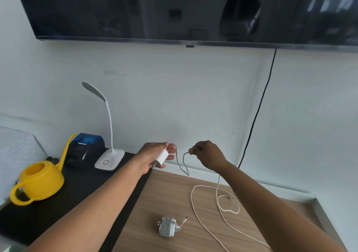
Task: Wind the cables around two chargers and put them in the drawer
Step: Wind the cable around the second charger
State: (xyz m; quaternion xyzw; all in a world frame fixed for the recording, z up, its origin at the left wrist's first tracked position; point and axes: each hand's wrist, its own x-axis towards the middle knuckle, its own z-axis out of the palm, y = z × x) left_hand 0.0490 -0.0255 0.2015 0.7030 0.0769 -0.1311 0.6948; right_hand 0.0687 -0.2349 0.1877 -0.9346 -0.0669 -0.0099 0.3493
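Note:
My left hand [155, 155] is raised above the table's far edge and grips a small white charger [162, 157]. Its thin cable [182, 164] runs from the charger in a short hanging loop to my right hand [208, 155], which pinches it between thumb and finger. From there the white cable [205, 228] drops to the wooden table [174, 193] and lies in loose loops. A second white charger [167, 227] lies on the table near me with its cable wound around it and the plug end sticking out. No drawer is in view.
To the left a black surface [77, 203] bears a yellow watering can [39, 183], a white desk lamp [109, 159] and a black and blue device [85, 147]. A dark screen [174, 9] hangs on the wall with a black cord [257, 112] running down.

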